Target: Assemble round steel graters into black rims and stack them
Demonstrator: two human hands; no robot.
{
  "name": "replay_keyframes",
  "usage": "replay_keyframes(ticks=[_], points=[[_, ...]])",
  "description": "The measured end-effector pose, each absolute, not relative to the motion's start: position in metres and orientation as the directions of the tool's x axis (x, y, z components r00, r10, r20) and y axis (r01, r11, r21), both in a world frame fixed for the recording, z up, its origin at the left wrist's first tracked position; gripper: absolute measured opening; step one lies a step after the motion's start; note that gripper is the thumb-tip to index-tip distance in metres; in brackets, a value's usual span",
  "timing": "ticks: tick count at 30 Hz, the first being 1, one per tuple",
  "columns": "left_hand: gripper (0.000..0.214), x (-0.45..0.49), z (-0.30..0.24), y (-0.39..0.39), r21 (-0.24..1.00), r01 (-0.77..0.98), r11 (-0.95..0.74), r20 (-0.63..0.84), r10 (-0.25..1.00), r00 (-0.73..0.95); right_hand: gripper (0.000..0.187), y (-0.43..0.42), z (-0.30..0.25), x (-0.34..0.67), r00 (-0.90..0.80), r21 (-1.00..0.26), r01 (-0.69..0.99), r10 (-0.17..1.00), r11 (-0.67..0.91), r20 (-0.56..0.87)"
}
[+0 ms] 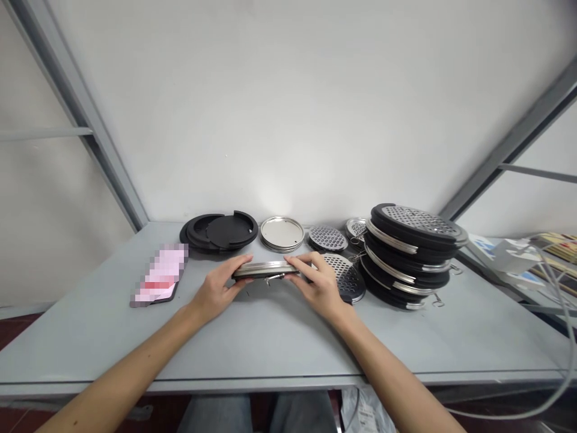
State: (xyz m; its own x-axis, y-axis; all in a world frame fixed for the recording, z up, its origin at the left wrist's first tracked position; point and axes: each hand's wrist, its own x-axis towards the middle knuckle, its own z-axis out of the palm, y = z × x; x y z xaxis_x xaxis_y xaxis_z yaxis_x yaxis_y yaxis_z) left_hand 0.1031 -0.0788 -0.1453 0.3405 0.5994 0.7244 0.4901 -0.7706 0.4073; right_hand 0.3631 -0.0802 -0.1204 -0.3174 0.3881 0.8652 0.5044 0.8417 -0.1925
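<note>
My left hand and my right hand grip opposite ends of a round metal disc with a black underside. It is seen nearly edge-on above the table, and a small metal hook sticks out from its near edge. Fingers lie on top and thumbs below on both sides. Just right of my right hand, a perforated disc with a black part lies on the table, partly hidden by that hand. Behind the held disc are silver round plates.
A stack of perforated discs with black rims stands on the right, wire hooks jutting out. Black round parts lie back left, near a phone. More perforated discs sit behind. A white cable hangs at the right.
</note>
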Motion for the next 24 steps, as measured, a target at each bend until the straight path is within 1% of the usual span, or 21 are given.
replay_keyframes(ticks=[4,5,8,10,13,19,20,21,24], points=[[0.050,0.102,-0.141,-0.078,0.445,0.527,-0.724,0.664,0.662,0.348,0.040,-0.079,-0.121,0.366,-0.339,-0.182,0.534,0.406,0.826,0.848],[0.048,0.101,-0.140,-0.078,0.453,0.536,-0.713,0.637,0.679,0.365,0.039,-0.078,-0.121,0.367,-0.339,-0.189,0.535,0.414,0.823,0.845],[0.032,0.100,-0.138,-0.078,0.471,0.554,-0.687,0.572,0.716,0.401,0.038,-0.076,-0.120,0.370,-0.328,-0.249,0.527,0.464,0.813,0.823],[0.025,0.099,-0.137,-0.079,0.475,0.560,-0.679,0.576,0.721,0.386,0.038,-0.076,-0.120,0.372,-0.328,-0.308,0.519,0.519,0.797,0.789],[0.023,0.099,-0.138,-0.080,0.447,0.562,-0.696,0.630,0.691,0.354,0.043,-0.077,-0.118,0.374,-0.344,-0.348,0.514,0.560,0.784,0.754],[0.022,0.099,-0.138,-0.080,0.303,0.557,-0.773,0.736,0.561,0.378,0.063,-0.080,-0.116,0.373,-0.476,-0.295,0.476,0.525,0.828,0.706],[0.022,0.099,-0.138,-0.080,0.282,0.560,-0.779,0.745,0.545,0.384,0.063,-0.079,-0.116,0.373,-0.477,-0.294,0.479,0.526,0.827,0.704],[0.022,0.099,-0.137,-0.080,0.263,0.562,-0.784,0.752,0.532,0.390,0.060,-0.079,-0.116,0.373,-0.470,-0.298,0.484,0.531,0.823,0.705],[0.022,0.099,-0.136,-0.079,0.235,0.567,-0.789,0.767,0.509,0.390,0.042,-0.078,-0.116,0.376,-0.448,-0.330,0.487,0.556,0.809,0.701]])
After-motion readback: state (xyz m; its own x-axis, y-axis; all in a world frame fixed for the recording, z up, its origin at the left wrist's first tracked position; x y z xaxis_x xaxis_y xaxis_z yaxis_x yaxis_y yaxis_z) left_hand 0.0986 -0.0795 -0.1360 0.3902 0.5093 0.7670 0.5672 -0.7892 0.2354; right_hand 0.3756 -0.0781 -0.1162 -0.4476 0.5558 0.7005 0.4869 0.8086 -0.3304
